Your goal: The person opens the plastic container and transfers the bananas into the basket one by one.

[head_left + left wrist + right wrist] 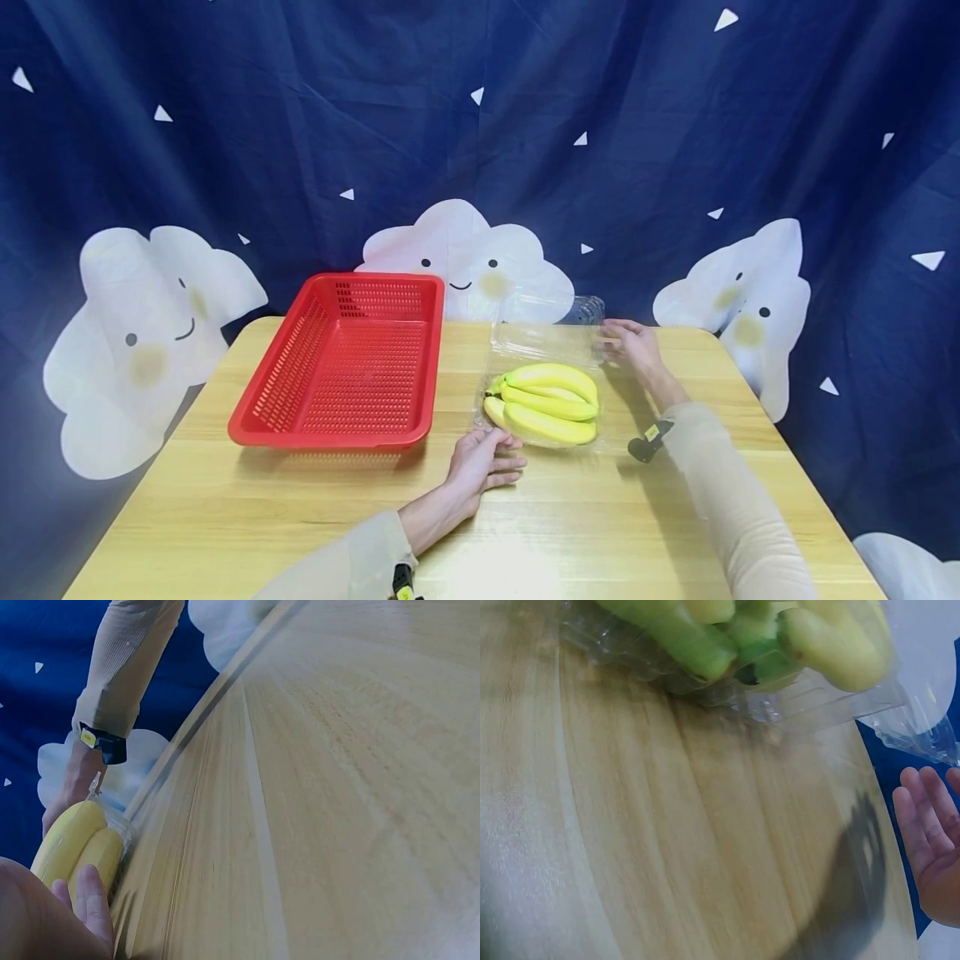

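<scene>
A bunch of yellow bananas (551,404) lies in the base of a clear plastic clamshell box, its stems toward the left. The box's transparent lid (547,333) stands raised behind the fruit. My left hand (483,471) is at the box's near left corner, fingers extended and touching near the rim. In the left wrist view its fingertips (91,896) overlap the bananas (71,840). My right hand (633,346) reaches to the lid's right edge. Straight fingers (922,817) show just below a lid corner in the right wrist view; the thumb is hidden there.
A red perforated plastic basket (352,375) stands on the left of the light wooden table (570,517), left of the box. Behind the table hangs a dark blue curtain (637,192) with white clouds and triangles. Each wrist wears a small black device (648,442).
</scene>
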The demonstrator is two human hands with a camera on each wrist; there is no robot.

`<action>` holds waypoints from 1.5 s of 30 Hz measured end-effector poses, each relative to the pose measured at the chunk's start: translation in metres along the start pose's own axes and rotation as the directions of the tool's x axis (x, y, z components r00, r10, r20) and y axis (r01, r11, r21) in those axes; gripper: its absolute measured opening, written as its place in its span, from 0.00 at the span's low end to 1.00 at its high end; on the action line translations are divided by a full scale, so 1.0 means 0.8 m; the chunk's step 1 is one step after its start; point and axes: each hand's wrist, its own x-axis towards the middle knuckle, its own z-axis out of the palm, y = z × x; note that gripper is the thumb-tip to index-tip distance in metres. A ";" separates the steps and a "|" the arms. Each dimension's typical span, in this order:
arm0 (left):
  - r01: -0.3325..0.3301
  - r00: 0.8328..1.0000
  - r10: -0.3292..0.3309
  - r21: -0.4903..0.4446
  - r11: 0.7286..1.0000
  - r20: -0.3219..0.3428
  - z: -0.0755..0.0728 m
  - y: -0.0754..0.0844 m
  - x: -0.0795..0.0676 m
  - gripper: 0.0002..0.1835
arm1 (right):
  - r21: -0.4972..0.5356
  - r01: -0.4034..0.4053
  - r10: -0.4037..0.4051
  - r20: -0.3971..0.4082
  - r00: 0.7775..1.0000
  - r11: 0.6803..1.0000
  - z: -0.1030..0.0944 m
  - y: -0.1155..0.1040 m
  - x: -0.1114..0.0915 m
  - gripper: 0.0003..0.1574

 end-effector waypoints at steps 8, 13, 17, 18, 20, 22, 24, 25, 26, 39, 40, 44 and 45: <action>0.009 1.000 -0.009 -0.003 1.000 -0.004 0.001 0.000 -0.002 0.06 | -0.004 -0.007 0.008 0.026 1.000 1.000 -0.007 -0.029 -0.021 0.20; 0.008 1.000 -0.008 -0.001 1.000 -0.003 0.000 0.000 -0.001 0.07 | -0.011 0.001 0.000 0.035 0.999 1.000 -0.015 -0.033 -0.026 0.20; 0.005 1.000 -0.005 -0.001 1.000 -0.003 -0.001 0.000 -0.001 0.07 | -0.021 -0.005 0.005 0.028 1.000 1.000 -0.018 -0.034 -0.033 0.17; 0.005 1.000 -0.005 -0.001 1.000 -0.003 -0.001 0.000 -0.001 0.07 | -0.021 -0.017 0.018 0.022 1.000 1.000 -0.019 -0.034 -0.035 0.17; 0.007 1.000 -0.007 0.000 1.000 -0.005 -0.001 0.000 -0.001 0.06 | -0.009 -0.047 0.047 0.017 0.999 0.999 -0.021 -0.036 -0.041 0.17; 0.006 1.000 -0.006 -0.001 1.000 -0.006 -0.001 0.000 -0.001 0.06 | 0.018 -0.085 0.085 0.023 0.996 0.996 -0.023 -0.037 -0.048 0.15; 0.006 1.000 -0.006 -0.002 1.000 -0.006 0.000 0.000 -0.001 0.06 | 0.058 -0.121 0.119 0.038 0.992 0.991 -0.024 -0.038 -0.055 0.12; 0.004 1.000 -0.004 -0.002 1.000 -0.005 0.000 0.000 -0.001 0.06 | 0.079 -0.137 0.134 0.048 0.990 0.987 -0.024 -0.038 -0.058 0.10; 0.005 1.000 -0.005 -0.003 1.000 -0.004 0.000 0.000 -0.001 0.06 | 0.094 -0.152 0.147 0.057 0.988 0.984 -0.024 -0.037 -0.061 0.09; -0.003 1.000 0.003 -0.001 1.000 -0.004 -0.001 0.000 0.001 0.06 | 0.076 -0.198 0.189 0.112 0.975 0.977 -0.008 -0.021 -0.092 0.13; -0.001 1.000 0.001 0.000 1.000 -0.003 -0.001 0.000 0.001 0.06 | 0.072 -0.206 0.198 0.109 0.974 0.976 -0.008 -0.020 -0.094 0.15; 0.000 1.000 0.000 0.004 1.000 0.000 -0.001 0.000 0.000 0.06 | 0.043 -0.238 0.233 0.101 0.967 0.970 -0.008 -0.017 -0.105 0.34; -0.001 1.000 0.001 0.005 1.000 -0.001 -0.001 0.000 0.000 0.06 | 0.037 -0.245 0.240 0.106 0.965 0.969 -0.009 -0.016 -0.107 0.38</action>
